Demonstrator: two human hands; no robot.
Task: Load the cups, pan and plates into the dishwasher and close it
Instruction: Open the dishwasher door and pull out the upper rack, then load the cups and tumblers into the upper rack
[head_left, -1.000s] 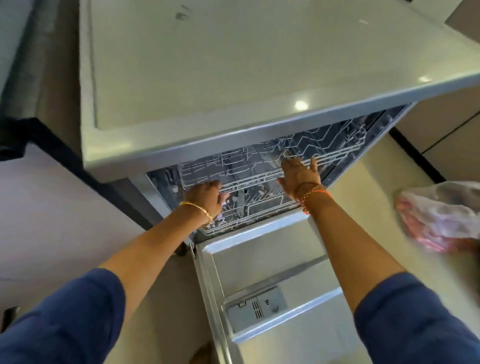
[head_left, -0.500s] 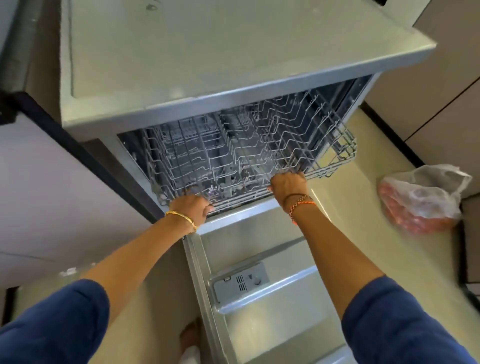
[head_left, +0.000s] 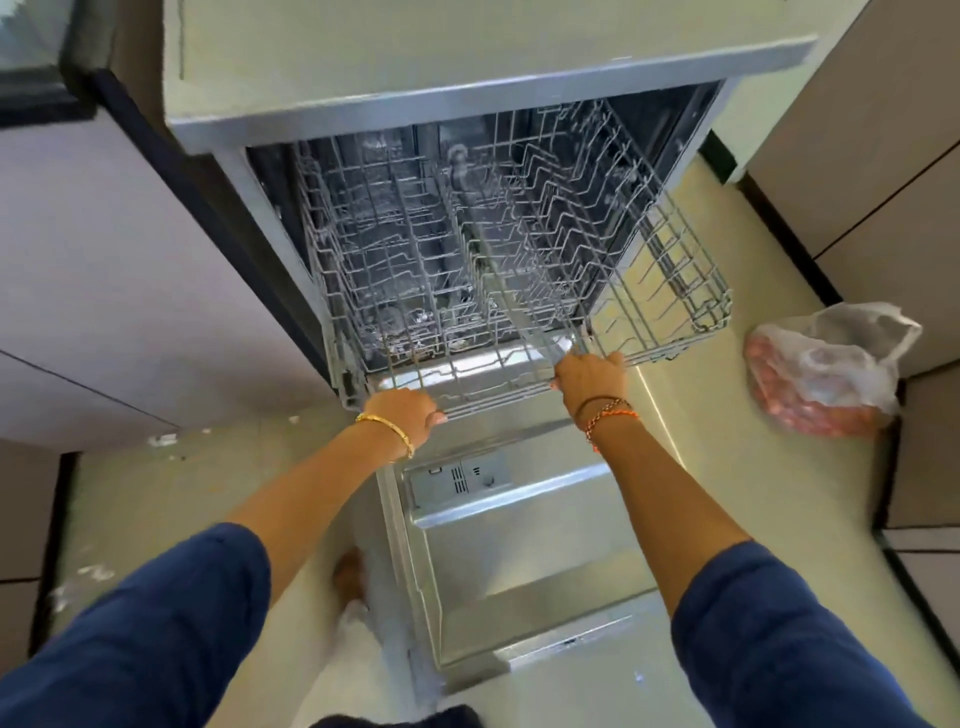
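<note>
Gripping the front rail of the wire rack (head_left: 498, 249), the left hand (head_left: 402, 415) and right hand (head_left: 592, 376) both hold it above the open dishwasher door (head_left: 519, 545); better to pull evenly, level; no cups, pan or plates are visible.

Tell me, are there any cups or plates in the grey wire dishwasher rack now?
No, the grey wire dishwasher rack shows only bare wire rows, while both hands grip its front edge.
</note>
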